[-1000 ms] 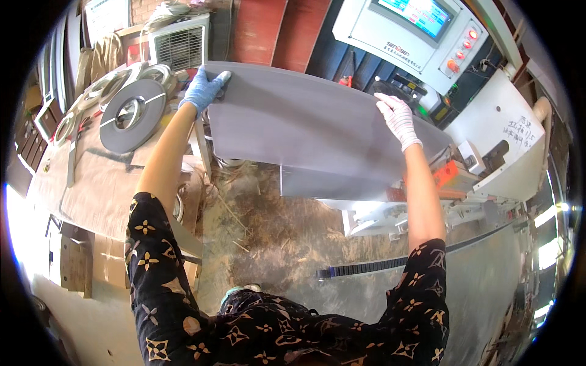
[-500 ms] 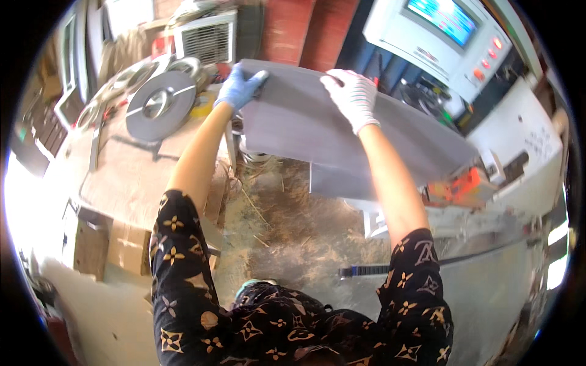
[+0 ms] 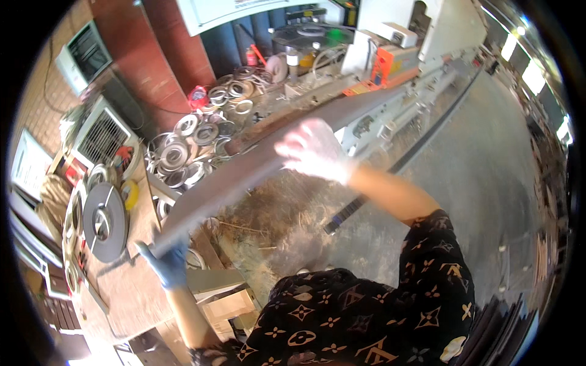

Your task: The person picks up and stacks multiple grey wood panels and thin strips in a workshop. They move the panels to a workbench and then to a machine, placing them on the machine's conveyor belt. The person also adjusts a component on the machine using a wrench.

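A long grey panel stretches from my left hand at the lower left toward the orange part of the machine at the upper right. It is tilted, so only a narrow strip of it shows. In a blue glove, my left hand is closed on the panel's left end, its thumb on one side. My right hand, in a whitish glove, is at the panel's near side around its middle. Motion smears its fingers, and I cannot tell whether they grip the panel or only touch it.
The white machine with an orange guard stands at the far right. Many tape coils lie heaped beyond the panel. At left, a wooden table carries a large grey roll. A dark rail runs low on the right.
The view has turned to the right. The panel has gone from showing its broad face to a narrow tilted strip. My hands are farther apart, with the left one lower and nearer.
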A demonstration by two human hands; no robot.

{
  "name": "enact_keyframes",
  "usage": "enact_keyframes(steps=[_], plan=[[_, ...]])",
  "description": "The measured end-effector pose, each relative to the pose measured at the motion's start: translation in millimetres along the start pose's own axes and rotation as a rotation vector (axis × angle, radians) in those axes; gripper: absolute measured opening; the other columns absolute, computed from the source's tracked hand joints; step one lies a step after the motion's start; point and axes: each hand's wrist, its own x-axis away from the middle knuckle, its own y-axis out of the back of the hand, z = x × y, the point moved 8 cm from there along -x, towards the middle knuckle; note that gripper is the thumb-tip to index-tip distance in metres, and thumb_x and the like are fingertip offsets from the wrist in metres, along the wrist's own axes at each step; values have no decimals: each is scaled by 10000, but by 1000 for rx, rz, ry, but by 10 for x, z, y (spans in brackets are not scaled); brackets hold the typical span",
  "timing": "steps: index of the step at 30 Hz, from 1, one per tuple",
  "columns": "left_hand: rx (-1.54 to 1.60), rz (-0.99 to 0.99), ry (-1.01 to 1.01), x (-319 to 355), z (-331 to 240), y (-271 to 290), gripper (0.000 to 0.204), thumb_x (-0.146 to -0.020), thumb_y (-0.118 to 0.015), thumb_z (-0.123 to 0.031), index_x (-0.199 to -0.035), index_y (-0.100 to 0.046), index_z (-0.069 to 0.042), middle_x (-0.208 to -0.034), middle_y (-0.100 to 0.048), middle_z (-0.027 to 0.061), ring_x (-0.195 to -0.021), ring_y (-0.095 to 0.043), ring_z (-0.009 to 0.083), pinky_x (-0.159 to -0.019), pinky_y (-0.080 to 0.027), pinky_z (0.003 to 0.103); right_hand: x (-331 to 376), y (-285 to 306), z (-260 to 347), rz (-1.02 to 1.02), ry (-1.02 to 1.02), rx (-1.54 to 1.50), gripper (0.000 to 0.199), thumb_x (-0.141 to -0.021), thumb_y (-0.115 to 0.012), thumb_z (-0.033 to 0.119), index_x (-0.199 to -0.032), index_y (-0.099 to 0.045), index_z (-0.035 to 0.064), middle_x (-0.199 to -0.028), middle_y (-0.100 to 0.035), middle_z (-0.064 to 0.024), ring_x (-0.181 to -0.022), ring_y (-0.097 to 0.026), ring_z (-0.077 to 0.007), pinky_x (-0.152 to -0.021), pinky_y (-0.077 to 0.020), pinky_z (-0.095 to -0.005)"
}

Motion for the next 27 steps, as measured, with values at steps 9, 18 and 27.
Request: enact_keyframes(steps=[9, 18, 27], plan=[[-147, -261, 616, 551, 2167, 1389, 454, -812, -625, -400, -1151, -520, -117, -1109, -580, 58, -970, -579, 231, -798, -523, 392, 1950, -887, 210, 784, -233, -55, 719, -680, -714, 370, -1315, -406, 228, -1303, -445, -22, -1158, -447, -202, -1031, -258, -437], [-128, -312, 497, 354, 2484, 1033, 502, -824, -610, -417, -1200, -503, -102, -1143, -569, 73, -993, -568, 244, -813, -511, 406, 2140, -939, -336, 711, -365, -296, 754, -667, -713, 432, -1315, -425, 174, -1403, -330, -115, -1329, -233, -298, -1074, -187, -485], [-203, -319, 474, 326, 2816, 931, 492, -800, -611, -459, -1170, -533, -145, -1093, -587, 39, -988, -552, 226, -795, -487, 391, 3308, -708, -787, 395, -1473, -372, 891, -712, -599, 575, -1334, -299, 12, -1308, -370, -287, -1243, -314, -425, -1038, -224, -478]])
